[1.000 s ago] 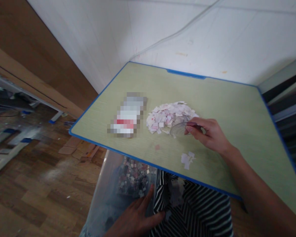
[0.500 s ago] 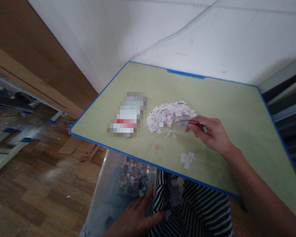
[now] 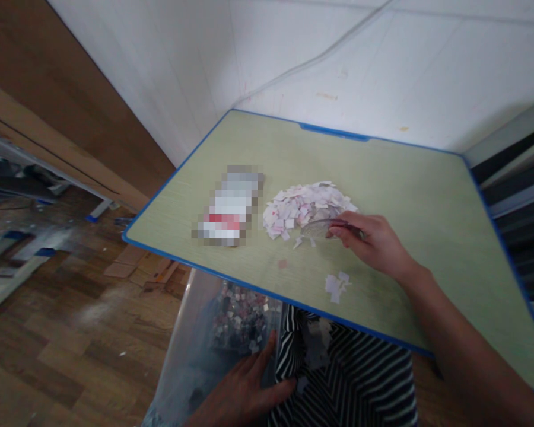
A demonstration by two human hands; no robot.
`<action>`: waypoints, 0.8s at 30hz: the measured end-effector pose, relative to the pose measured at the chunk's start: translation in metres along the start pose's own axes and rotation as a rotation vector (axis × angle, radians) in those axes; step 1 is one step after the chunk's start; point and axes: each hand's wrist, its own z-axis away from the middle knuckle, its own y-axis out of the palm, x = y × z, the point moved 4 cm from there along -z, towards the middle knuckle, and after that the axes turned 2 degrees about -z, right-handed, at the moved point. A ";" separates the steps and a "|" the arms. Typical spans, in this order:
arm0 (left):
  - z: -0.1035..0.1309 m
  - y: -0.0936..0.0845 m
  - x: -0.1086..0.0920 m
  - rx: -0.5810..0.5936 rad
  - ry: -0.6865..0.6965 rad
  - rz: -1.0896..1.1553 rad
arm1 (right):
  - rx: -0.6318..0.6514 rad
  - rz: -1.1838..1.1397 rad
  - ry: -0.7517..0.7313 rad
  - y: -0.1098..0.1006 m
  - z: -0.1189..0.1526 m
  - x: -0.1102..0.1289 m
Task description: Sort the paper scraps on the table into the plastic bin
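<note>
On the pale green table with a blue rim [image 3: 409, 196] lies a pile of small white and pinkish paper pieces [image 3: 298, 204]. My right hand [image 3: 374, 240] pinches a thin, see-through curved piece [image 3: 318, 228] at the pile's near right edge. A few loose scraps [image 3: 336, 286] lie nearer the front edge. Below the table, my left hand [image 3: 249, 379] rests with fingers spread at the rim of a clear plastic bin [image 3: 178, 344], which holds many small mixed pieces [image 3: 240, 314].
A pixelated flat object [image 3: 231, 204] with a red band lies left of the pile. A white wall [image 3: 338, 71] with a cable rises behind the table. Striped cloth [image 3: 347, 379] covers the lap. Dark slats [image 3: 525, 207] stand at the right, a metal frame [image 3: 13, 267] at the left.
My right hand and the clear piece have shifted slightly left, and the scraps beside its tip lie a little differently. My left hand has hardly moved.
</note>
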 end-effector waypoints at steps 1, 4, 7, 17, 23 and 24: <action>-0.001 0.001 -0.001 0.006 0.006 0.008 | -0.011 0.017 0.001 0.000 0.000 0.000; -0.007 0.004 0.000 0.011 -0.097 0.005 | 0.016 0.021 -0.027 0.002 0.000 0.003; -0.011 -0.001 -0.002 0.010 -0.108 0.014 | 0.038 0.008 -0.034 0.000 0.000 0.005; -0.006 -0.013 -0.008 -0.087 0.107 -0.116 | 0.020 0.036 -0.028 -0.007 0.002 0.007; -0.006 -0.010 -0.009 -0.024 0.126 -0.106 | 0.045 0.051 -0.036 -0.008 0.002 0.009; -0.007 -0.010 -0.009 -0.016 0.126 -0.107 | 0.051 0.052 -0.029 -0.009 0.003 0.009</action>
